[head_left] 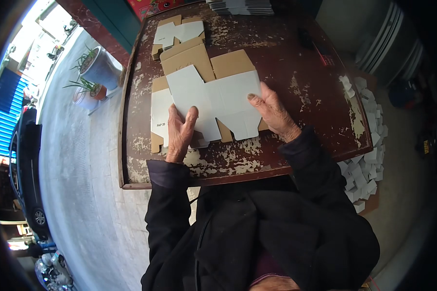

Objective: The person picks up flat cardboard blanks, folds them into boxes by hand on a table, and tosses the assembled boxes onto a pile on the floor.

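Observation:
A flat white and brown cardboard box blank (pixel 223 99) lies between my hands, tilted over the table. My left hand (pixel 180 130) grips its lower left part, thumb on top and the fingers largely hidden. My right hand (pixel 273 109) holds its right edge, thumb on the white face and the other fingers out of sight underneath. Partly covered below it to the left is another box blank (pixel 159 110) marked "PAP 20". Farther back on the table rests a small stack of similar blanks (pixel 187 31).
The worn brown table (pixel 315 121) has peeling paint. At its back stands a pile of flat sheets (pixel 240 7); a dark and red object (pixel 323 53) lies at the right. Many small white pieces (pixel 366 169) are heaped beside the table's right edge. Potted plants (pixel 99 70) stand to the left.

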`<state>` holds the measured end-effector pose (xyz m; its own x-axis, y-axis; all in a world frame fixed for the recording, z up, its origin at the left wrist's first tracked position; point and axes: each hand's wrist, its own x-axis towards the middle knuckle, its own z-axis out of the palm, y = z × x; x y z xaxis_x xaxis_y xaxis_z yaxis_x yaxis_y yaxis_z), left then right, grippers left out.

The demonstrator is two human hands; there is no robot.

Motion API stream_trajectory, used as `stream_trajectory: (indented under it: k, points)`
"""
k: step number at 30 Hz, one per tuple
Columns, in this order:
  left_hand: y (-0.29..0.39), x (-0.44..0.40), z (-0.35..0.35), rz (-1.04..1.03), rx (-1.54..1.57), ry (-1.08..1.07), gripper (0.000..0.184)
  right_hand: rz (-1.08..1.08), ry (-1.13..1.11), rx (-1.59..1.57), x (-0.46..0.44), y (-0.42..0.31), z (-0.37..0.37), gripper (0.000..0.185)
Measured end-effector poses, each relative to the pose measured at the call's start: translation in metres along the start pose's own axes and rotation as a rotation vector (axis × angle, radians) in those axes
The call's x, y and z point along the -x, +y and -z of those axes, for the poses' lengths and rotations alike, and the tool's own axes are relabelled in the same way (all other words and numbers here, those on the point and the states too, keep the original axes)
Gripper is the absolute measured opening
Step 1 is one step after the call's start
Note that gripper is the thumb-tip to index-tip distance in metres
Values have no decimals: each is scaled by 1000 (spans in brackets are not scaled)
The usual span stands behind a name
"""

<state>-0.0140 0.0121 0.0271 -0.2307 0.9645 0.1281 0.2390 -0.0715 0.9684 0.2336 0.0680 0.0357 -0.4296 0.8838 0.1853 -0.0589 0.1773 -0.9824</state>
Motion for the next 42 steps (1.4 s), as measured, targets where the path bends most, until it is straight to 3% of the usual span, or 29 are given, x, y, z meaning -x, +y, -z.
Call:
stream_trajectory:
  k: [3,7,8,12,13,27,32,38,42]
  points:
    - [0,-7,-9,-11,-27,-21,53,-3,1,-5,4,-3,6,32]
    - [16,-18,-21,-698,-555,377,56,39,10,25,6,-4,10,24]
    - [22,-18,-24,-696,-555,378,56,37,9,25,8,-4,10,24]
    - [54,-26,-34,-736,-802,-5,57,79,19,27,10,-15,3,24]
    - [57,-28,-35,-741,-803,-6,57,83,23,26,9,-15,5,24]
    - [81,-28,-38,-474,-930,-309,42,127,8,16,14,-20,9,39]
    - [70,-20,-38,-489,-879,-389,40,199,31,58,12,-7,5,47]
    - [83,-20,-38,-418,-846,-467,37,88,-2,-54,15,-17,6,55]
    - [106,-18,-40,-130,-785,-668,31,193,1,60,14,-16,7,63]
